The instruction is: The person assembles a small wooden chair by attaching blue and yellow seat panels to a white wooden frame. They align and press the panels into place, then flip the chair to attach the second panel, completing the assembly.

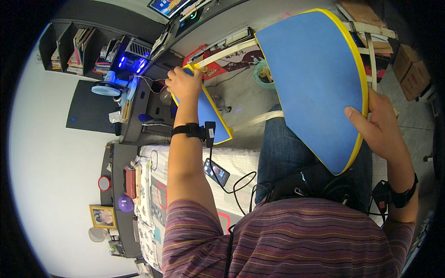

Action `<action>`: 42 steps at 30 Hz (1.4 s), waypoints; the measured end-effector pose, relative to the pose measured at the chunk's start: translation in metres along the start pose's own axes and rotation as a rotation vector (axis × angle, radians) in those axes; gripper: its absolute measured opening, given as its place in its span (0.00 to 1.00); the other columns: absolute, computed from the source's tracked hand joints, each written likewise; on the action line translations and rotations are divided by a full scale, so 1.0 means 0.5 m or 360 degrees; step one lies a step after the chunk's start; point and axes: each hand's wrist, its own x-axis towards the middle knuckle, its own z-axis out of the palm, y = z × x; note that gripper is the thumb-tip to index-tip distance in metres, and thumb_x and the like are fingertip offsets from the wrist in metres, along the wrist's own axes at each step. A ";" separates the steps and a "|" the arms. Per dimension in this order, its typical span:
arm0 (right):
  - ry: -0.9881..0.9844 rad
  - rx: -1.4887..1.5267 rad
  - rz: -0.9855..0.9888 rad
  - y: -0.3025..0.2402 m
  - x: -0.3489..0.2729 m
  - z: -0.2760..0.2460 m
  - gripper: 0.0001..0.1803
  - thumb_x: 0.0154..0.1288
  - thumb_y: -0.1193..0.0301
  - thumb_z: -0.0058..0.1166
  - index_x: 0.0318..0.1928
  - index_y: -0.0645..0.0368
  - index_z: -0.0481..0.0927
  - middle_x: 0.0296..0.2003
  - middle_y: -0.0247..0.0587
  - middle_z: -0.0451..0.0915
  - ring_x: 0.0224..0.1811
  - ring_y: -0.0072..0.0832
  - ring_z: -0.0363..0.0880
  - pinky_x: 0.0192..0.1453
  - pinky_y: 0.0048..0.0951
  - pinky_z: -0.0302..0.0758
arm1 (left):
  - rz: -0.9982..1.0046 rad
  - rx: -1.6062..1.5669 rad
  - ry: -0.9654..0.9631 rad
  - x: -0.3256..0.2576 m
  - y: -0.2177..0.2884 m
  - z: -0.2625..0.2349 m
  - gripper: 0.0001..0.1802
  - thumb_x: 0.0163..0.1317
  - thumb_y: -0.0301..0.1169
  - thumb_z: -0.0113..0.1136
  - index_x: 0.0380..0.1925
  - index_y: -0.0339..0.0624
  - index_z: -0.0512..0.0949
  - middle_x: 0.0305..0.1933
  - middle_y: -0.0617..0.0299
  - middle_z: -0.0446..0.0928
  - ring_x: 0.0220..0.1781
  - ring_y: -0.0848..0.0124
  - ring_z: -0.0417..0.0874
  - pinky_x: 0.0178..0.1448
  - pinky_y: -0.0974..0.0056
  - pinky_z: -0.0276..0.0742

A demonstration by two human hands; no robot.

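Observation:
A chair with a blue, yellow-edged seat panel [320, 83] and cream metal tubes [229, 52] is tilted in front of my lap. My right hand [382, 123] is closed around the seat's rounded right edge, its thumb lying on the blue face. At the left, my left hand [184, 83] grips the upper end of a narrower blue panel [208, 113], also edged in yellow. That panel appears to be the backrest. The underside of the chair is mostly hidden from view.
To the left is a bed [241, 157] with a phone [216, 171] and black cable [242, 183]. Beyond are a desk [143, 104], a blue fan [107, 87] and bookshelves [74, 48]. Cardboard boxes [412, 74] stand at far right; a green bin [263, 74] sits behind the chair.

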 end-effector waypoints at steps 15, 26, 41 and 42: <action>0.0029 -0.0289 0.0124 0.035 -0.009 -0.013 0.19 0.68 0.62 0.56 0.49 0.65 0.77 0.33 0.44 0.82 0.34 0.25 0.81 0.40 0.27 0.77 | 0.0504 0.0233 -0.0466 0.082 -0.029 -0.022 0.35 0.58 0.66 0.55 0.54 0.54 0.80 0.51 0.53 0.82 0.54 0.54 0.82 0.58 0.47 0.74; 0.0577 -0.0222 0.0360 -0.033 -0.005 0.052 0.22 0.69 0.59 0.52 0.52 0.66 0.75 0.36 0.45 0.80 0.34 0.29 0.79 0.42 0.33 0.76 | 0.1184 0.0881 -0.0983 0.162 0.045 -0.029 0.24 0.58 0.53 0.60 0.45 0.50 0.84 0.45 0.51 0.84 0.49 0.54 0.85 0.53 0.53 0.79; 0.0716 0.0095 0.0583 -0.037 0.006 0.048 0.17 0.65 0.73 0.59 0.49 0.74 0.77 0.39 0.45 0.83 0.33 0.27 0.77 0.40 0.30 0.74 | 0.1347 0.1075 -0.0979 0.163 0.059 -0.019 0.19 0.56 0.44 0.61 0.43 0.47 0.84 0.45 0.50 0.84 0.48 0.53 0.85 0.51 0.54 0.79; 0.0682 0.0106 0.0573 -0.031 0.006 0.042 0.17 0.65 0.73 0.59 0.49 0.74 0.77 0.38 0.45 0.83 0.33 0.27 0.77 0.39 0.30 0.74 | 0.1352 0.1091 -0.0983 0.164 0.059 -0.021 0.19 0.55 0.43 0.61 0.43 0.46 0.84 0.45 0.50 0.84 0.48 0.53 0.85 0.51 0.54 0.79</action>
